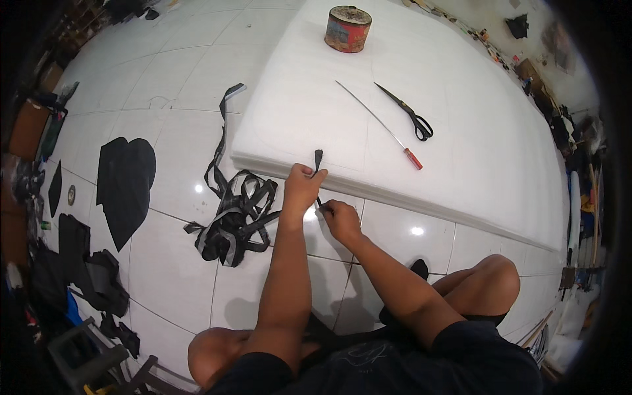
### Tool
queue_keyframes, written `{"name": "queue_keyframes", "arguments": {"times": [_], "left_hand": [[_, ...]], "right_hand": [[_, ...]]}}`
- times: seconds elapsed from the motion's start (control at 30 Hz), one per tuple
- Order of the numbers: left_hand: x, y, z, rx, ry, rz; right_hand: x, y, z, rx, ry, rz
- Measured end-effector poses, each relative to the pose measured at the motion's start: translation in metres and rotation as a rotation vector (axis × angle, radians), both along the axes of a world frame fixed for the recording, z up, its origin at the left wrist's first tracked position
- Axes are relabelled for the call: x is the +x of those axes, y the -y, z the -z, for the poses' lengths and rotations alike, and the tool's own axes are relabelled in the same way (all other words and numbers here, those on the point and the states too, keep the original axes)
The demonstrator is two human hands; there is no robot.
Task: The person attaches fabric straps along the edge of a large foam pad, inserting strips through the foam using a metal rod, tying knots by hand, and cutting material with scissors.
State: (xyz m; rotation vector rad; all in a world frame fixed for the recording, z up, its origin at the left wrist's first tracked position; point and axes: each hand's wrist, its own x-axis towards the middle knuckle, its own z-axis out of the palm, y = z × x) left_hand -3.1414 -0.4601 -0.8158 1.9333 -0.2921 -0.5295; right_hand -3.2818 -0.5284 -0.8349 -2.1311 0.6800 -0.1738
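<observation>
My left hand is closed around a narrow black strip, whose upper end sticks out above the thumb, over the near edge of a thick white foam-like slab. Lower down and to the right, my right hand pinches the same strip beneath the left hand. Left of both hands, a tangled heap of black and grey strips lies on the floor, one long tail stretching away from me. On the slab rest a long screwdriver with a red handle and black-handled scissors, apart from my hands.
A rusty red round tin stands at the slab's far end. Black fabric pieces and a small tape roll lie on the white tiled floor at left. Clutter lines the right wall; a dark stool is at lower left.
</observation>
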Motion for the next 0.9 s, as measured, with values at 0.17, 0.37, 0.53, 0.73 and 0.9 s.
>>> {"name": "queue_keyframes", "arguments": {"times": [0.17, 0.37, 0.53, 0.73, 0.9], "left_hand": [[-0.032, 0.028, -0.058, 0.345, 0.266, -0.041], [-0.012, 0.017, -0.031, 0.352, 0.258, 0.030], [-0.007, 0.024, -0.021, 0.416, 0.385, 0.120], [-0.017, 0.029, -0.022, 0.368, 0.537, 0.106], [-0.014, 0.019, -0.007, 0.236, 0.246, 0.032]], "right_hand": [[0.001, 0.036, -0.017, -0.415, -0.108, -0.238], [0.044, 0.068, -0.055, -0.479, 0.024, -0.387], [0.066, 0.105, -0.065, -0.447, -0.046, -0.557], [0.082, 0.119, -0.075, -0.474, 0.042, -0.682], [0.085, 0.112, -0.062, -0.450, 0.145, -0.693]]}}
